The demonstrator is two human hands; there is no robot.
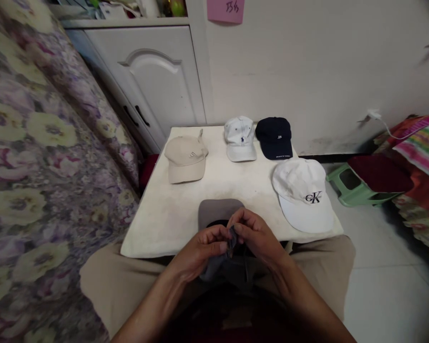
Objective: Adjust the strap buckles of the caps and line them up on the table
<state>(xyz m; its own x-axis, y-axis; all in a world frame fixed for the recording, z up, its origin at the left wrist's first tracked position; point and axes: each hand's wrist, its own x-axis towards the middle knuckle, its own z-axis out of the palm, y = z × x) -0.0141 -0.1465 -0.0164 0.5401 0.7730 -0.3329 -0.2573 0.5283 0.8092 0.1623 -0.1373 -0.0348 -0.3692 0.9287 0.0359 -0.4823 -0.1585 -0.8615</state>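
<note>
A grey baseball cap (217, 209) lies at the near edge of the table, its brim on the cloth and its crown over my lap. My left hand (208, 242) and my right hand (253, 233) meet above it, both pinching a small dark grey strap (231, 238) of the cap. The fingers cover most of the strap, so how it is fastened is hidden. Farther off on the table sit a beige cap (186, 159), a pale cap with a small blue logo (240, 139), a navy cap (274, 138) and a white cap with black letters (303, 194).
A white cloth covers the table (157, 224), which stands against a wall and a white cabinet (153, 71). A flowered curtain (50, 166) hangs on the left. To the right are a green stool (364, 183) with a dark red top and a bed with colourful covers (423, 157).
</note>
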